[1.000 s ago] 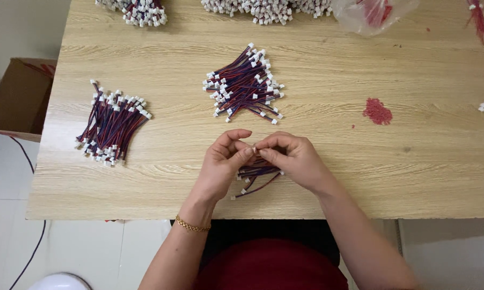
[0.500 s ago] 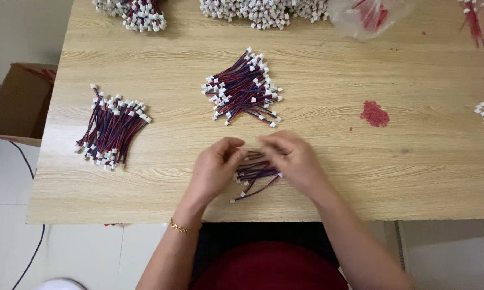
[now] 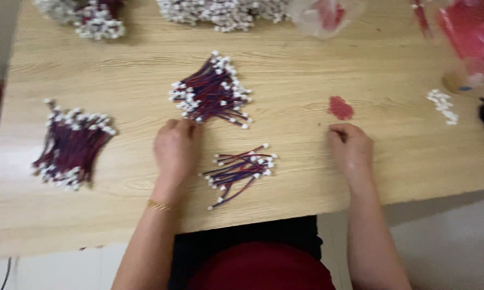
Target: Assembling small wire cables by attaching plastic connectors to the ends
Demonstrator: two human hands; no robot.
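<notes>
Light wood-grain counter (image 3: 285,80), one, fills most of the view.

Wire bundles w/ white plug ends: 3 loose fans on the near half, plus heaps along the far edge (2 visible, blurred, can't count wires).
- Left bundle (image 3: 70,146): biggest of the 3, red/dark wires, white connectors at both ends, well apart from the hands.
- Middle bundle (image 3: 212,91): fanned, red/blue-ish wires, connectors spread along far + near ends.
- Small bundle (image 3: 239,169): fewest wires, lies between the 2 hands near the counter's front edge; dark red/purple wires, small white plugs clustered at the right end, a few at the left, one wire trailing toward the front edge.

Far heaps: one at top left (image 3: 94,19), one longer at top centre (image 3: 220,11).

Clear bag (image 3: 322,16) w/ red inside, far side. Red plastic (image 3: 473,32) at top right.

Hands, 2:
- Left hand (image 3: 176,150): palm down, fingers loosely curled, fingertips touching near edge of middle bundle; holds nothing I can see.
- Right hand (image 3: 352,150): palm down, loosely curled, empty, just below red spot (image 3: 340,107).

Small white connector cluster (image 3: 441,106) at right.
</notes>
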